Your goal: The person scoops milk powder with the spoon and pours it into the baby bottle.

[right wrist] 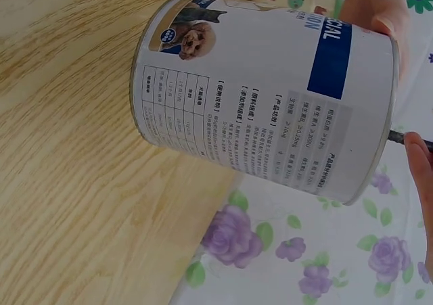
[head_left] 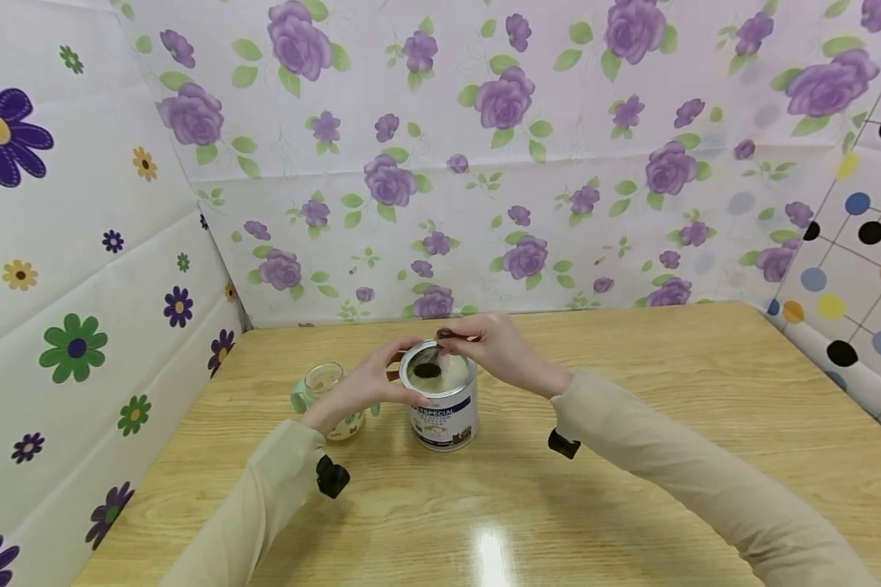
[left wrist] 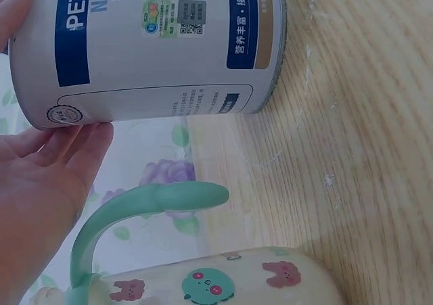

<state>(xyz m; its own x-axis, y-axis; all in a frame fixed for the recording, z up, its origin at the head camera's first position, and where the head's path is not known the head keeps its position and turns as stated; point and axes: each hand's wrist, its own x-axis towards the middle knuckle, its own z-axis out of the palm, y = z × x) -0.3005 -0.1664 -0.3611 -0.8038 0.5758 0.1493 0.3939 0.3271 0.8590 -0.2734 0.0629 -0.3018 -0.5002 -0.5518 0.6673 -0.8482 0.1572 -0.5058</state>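
A white and blue tin of pet milk powder [head_left: 444,424] stands upright and uncovered on the table, with pale powder [head_left: 453,372] inside. My left hand [head_left: 370,381] grips the tin near its rim, thumb in front and fingers behind. Between the fingers and thumb of my right hand [head_left: 501,350] is the handle of a dark spoon [head_left: 427,370], its bowl inside the tin's mouth. In the right wrist view only part of the spoon handle [right wrist: 404,140] shows at the rim. Behind my left wrist stands an open-topped baby bottle [head_left: 343,429], partly hidden, with green handles [left wrist: 135,207].
The wooden table [head_left: 631,473] carries the tin and bottle left of its middle. Flowered cloth [head_left: 455,204] hangs behind it. Patterned cloths also line the left side [head_left: 117,269] and right side [head_left: 859,269]. White specks [left wrist: 329,180] lie on the tabletop.
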